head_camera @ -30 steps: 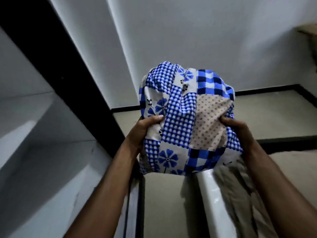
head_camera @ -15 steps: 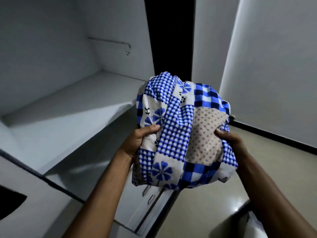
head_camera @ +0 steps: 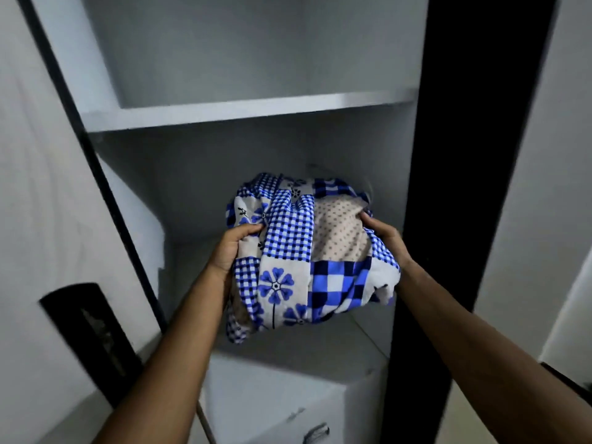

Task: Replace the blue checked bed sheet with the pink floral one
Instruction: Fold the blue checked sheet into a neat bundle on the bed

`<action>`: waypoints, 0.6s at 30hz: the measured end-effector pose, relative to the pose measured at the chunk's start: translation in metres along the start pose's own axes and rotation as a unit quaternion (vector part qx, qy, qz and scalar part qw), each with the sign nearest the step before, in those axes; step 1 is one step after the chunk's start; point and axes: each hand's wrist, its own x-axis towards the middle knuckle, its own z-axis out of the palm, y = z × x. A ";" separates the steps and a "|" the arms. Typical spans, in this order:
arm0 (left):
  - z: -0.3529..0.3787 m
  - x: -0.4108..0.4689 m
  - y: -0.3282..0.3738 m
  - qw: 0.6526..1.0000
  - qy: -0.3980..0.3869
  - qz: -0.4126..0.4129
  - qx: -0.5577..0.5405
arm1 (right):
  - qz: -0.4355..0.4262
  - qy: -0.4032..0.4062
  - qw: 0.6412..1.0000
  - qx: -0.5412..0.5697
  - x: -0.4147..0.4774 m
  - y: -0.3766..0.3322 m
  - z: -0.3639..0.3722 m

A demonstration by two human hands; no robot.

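Fingers (head_camera: pixel 253 228) of left hand (head_camera: pixel 229 253), right hand (head_camera: pixel 389 243) clamped on bunched blue checked cloth sheet (head_camera: pixel 333 283); now faces white wardrobe shelf (head_camera: pixel 304 350) mid-frame, likely for stowing.

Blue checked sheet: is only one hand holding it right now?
No, the left hand and the right hand each grip a side of the bundled blue checked sheet.

The bed sheet (head_camera: pixel 298 251) is a patchwork of blue-and-white gingham, bolder blue, navy and white checks, beige panels with small dark dots, and pale squares printed with blue flowers. The wardrobe shelves (head_camera: pixel 243 110) are pale grey-white, their frame (head_camera: pixel 474 155) black.
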 end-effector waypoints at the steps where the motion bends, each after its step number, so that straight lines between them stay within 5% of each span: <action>1: -0.006 0.013 0.004 1.000 0.012 0.004 0.001 | 0.003 -0.008 1.000 0.002 0.018 -0.001 0.003; 9: -0.043 0.115 -0.003 0.991 0.107 -0.026 0.077 | 0.020 -0.006 0.996 -0.086 0.146 0.006 -0.001; 13: -0.092 0.135 -0.019 0.961 0.204 -0.057 0.179 | 0.055 -0.011 0.932 -0.358 0.172 0.011 -0.010; 15: -0.108 0.132 -0.020 0.909 0.322 -0.017 0.266 | -0.029 0.062 0.852 -0.519 0.180 0.009 -0.018; 18: -0.085 0.100 -0.008 0.752 0.448 0.068 0.479 | -0.163 0.126 0.809 -0.551 0.162 0.010 -0.024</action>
